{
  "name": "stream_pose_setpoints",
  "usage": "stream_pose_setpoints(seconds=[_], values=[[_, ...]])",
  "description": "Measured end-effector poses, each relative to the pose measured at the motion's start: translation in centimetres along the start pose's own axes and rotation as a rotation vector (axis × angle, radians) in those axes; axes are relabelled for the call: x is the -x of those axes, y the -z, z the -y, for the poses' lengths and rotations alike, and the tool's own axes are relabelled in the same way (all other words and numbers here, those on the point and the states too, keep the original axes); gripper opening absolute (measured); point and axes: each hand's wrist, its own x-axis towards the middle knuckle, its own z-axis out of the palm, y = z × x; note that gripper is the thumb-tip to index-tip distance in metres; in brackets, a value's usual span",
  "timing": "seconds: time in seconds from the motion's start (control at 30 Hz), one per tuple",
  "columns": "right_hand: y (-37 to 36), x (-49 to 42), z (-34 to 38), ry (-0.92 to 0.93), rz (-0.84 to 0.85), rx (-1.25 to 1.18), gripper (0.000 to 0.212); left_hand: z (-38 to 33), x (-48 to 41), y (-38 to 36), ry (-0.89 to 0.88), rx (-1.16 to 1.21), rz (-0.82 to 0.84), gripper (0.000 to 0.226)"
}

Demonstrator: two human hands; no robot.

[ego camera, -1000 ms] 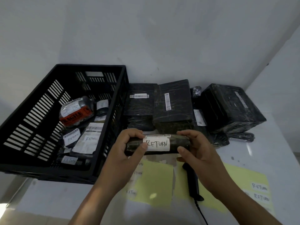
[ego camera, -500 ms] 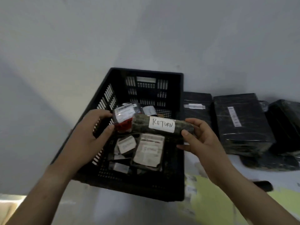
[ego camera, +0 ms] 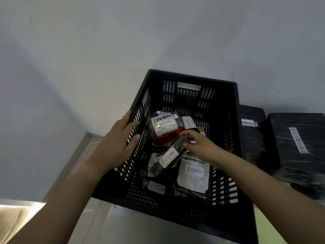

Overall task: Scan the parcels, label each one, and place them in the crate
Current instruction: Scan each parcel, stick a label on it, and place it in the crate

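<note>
Left grip (ego camera: pixel 112 147): open, my fingers straight against a wall of the black slotted plastic crate (ego camera: pixel 193 77).
Right grip (ego camera: pixel 198 145): curled round the dark rolled RETURN-labelled parcel (ego camera: pixel 167 160), inside the crate.

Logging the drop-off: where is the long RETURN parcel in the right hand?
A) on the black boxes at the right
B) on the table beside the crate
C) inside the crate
C: the right hand grips the long parcel low inside the crate, over other labelled parcels.

Open-topped crate (ego camera: pixel 191 79), parcels (ego camera: pixel 193 175) across floor
</note>
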Motion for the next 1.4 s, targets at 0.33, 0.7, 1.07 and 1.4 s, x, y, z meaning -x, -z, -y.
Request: stream_pose_setpoints(seconds=[0.33, 0.7, 1.07, 1.4], values=[[-8.9, -5.6, 0.3, 0.231, 0.205, 0.296, 0.035, -0.2, 0.0, 0.4, 0.017, 0.139, 0.028, 0.055], [-13.6, -7.9, -2.6, 0.404, 0.181, 0.946, 0.037, 0.5, -0.1, -0.2, 0.006, 0.143, 0.044, 0.053], [-11.3, -5.5, -1.5, 0.484, 0.163, 0.976, 0.046, 1.4, -0.2, -0.7, -0.003, 0.137, 0.051, 0.069], [3.6, 8.4, -1.0, 0.535, -0.086, 0.953, 0.046, -2.5, 0.8, -1.5, -0.037, 0.103, -0.101, 0.062]])
